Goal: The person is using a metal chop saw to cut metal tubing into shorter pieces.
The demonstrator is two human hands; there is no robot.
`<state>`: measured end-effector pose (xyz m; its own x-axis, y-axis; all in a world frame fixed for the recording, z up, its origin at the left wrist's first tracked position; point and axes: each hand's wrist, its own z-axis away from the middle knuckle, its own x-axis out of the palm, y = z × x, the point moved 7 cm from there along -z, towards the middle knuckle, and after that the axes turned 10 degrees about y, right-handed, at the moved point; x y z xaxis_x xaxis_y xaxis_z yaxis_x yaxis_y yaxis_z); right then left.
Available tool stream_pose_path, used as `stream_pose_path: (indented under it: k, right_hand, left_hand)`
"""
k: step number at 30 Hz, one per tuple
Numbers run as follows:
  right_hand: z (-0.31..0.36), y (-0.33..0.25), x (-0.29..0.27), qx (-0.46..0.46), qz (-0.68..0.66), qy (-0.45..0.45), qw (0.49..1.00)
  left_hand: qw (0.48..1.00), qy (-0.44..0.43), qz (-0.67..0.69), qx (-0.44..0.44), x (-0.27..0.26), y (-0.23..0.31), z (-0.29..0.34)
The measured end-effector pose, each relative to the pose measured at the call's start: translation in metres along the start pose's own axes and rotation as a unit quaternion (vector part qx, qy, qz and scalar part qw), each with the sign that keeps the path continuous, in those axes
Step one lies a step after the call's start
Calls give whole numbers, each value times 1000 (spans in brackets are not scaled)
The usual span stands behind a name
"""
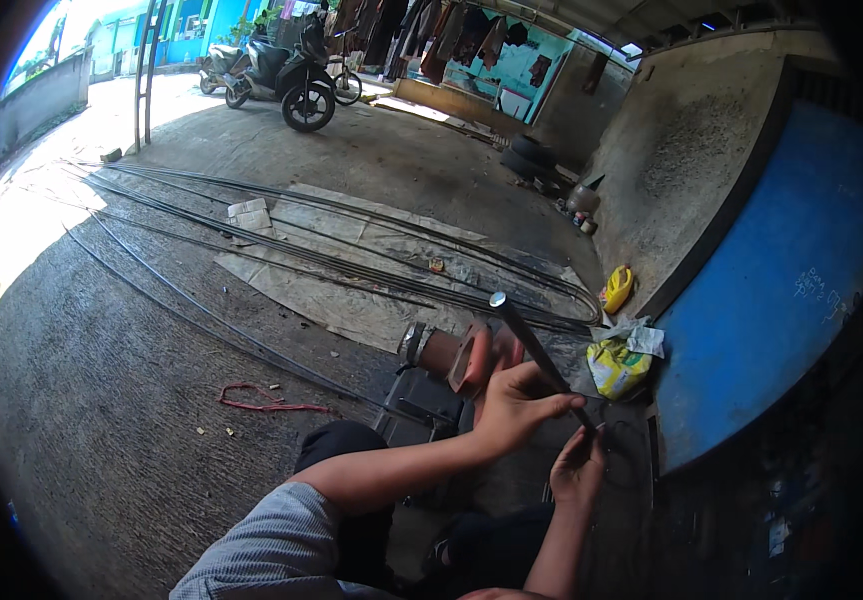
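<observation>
Starting at left, you have slim, dark bars (281, 243) stretched across the rough grey floor (151, 400). Lower right of centre, your left hand (523, 408) is closed on the rod (533, 345), smooth and round, its bright flat end toward the top of the frame and nearer this hand. The rod slants down rightward to your right hand (578, 468), whose bent fingers pinch its lower stretch. Beyond sits a crumpled yellow bag (615, 368).
</observation>
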<state>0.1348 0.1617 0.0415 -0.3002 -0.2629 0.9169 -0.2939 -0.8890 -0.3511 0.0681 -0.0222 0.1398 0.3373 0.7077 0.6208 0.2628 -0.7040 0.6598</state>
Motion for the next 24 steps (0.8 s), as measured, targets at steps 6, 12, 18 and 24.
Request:
stream_pose_path:
  k: [6,12,18,24]
  right_hand:
    - [-7,3,-7,17,-26,24,999]
    - [1,0,5,4,-71,-31,997]
    - [42,-73,-18,-179,-129,-82,972]
    - [97,-112,-210,-309,-196,191,911]
  left_hand:
    - [1000,-8,-10,1,-4,4,-2]
    - [1000,14,10,-11,7,12,-5]
    - [997,-66,-14,-45,93,-38,-12]
    - [927,-196,-58,-314,142,-239,61]
